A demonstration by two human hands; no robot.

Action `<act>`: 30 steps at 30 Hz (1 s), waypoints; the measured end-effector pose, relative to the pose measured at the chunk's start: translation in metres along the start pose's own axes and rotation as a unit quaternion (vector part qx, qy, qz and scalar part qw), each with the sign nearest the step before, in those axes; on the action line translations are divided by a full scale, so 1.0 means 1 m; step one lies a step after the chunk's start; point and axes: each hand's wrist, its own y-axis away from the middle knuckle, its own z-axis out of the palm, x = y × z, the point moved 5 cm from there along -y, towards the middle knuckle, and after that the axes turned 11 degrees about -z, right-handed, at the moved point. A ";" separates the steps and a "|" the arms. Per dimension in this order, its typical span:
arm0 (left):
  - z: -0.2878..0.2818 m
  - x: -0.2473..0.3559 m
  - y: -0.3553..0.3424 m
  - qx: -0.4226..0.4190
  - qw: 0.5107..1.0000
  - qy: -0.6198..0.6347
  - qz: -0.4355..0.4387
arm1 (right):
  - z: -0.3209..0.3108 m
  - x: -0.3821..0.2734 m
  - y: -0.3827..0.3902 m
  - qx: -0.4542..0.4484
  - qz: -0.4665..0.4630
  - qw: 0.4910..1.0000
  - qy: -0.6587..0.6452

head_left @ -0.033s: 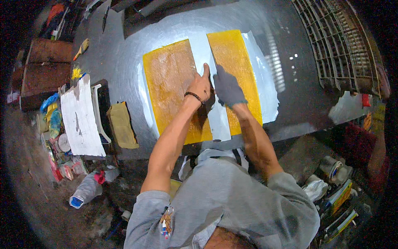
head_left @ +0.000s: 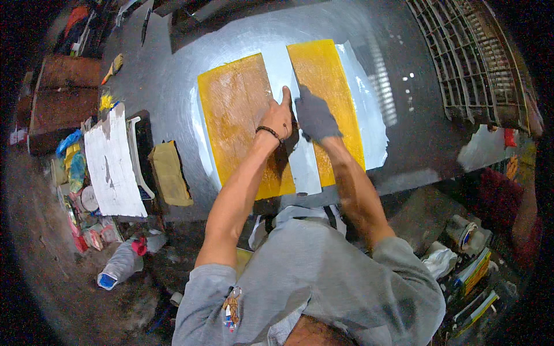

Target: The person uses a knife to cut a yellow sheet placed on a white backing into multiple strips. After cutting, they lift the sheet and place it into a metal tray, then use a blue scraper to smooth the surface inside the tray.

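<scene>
"So, what can you see from way over there?"

"From far off, I see the left yellow sheet [head_left: 234, 109] and the right yellow sheet [head_left: 330, 72] on a dark table [head_left: 156, 115]. They lie flat, side by side but apart. A pale strip [head_left: 304, 167] shows between them."

"What about the hands?"

"The left hand [head_left: 278, 120] is bare and rests by the inner edge of the left yellow sheet. One finger sticks out straight. I can't see the others well, so I can't tell if they have hold of anything. The right hand [head_left: 317, 117] is gloved and sits over the inner edge of the right yellow sheet. Its fingers look bent, but I can't tell how far, or if they grip something."

"How much looks done to you?"

"Both sheets are down flat, so I'd say that part is done. They look shiny, maybe wet. Some pale sheet [head_left: 372, 121] pokes out past the right one."

"And what's left?"

"Both hands are at the pale strip, so I think that spot isn't finished. How much is left, I can't tell. The brush [head_left: 117, 64] lies well away from them."
</scene>
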 end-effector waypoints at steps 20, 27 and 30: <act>-0.010 0.008 0.000 -0.100 0.993 0.041 -0.045 | -0.002 -0.006 0.069 0.008 0.083 0.994 -0.077; 0.011 -0.013 -0.016 -0.027 0.999 0.024 -0.009 | -0.008 -0.009 0.060 -0.024 0.103 0.990 -0.095; -0.003 0.000 -0.008 -0.064 0.997 0.019 -0.025 | -0.009 -0.010 0.086 -0.036 0.118 0.987 -0.105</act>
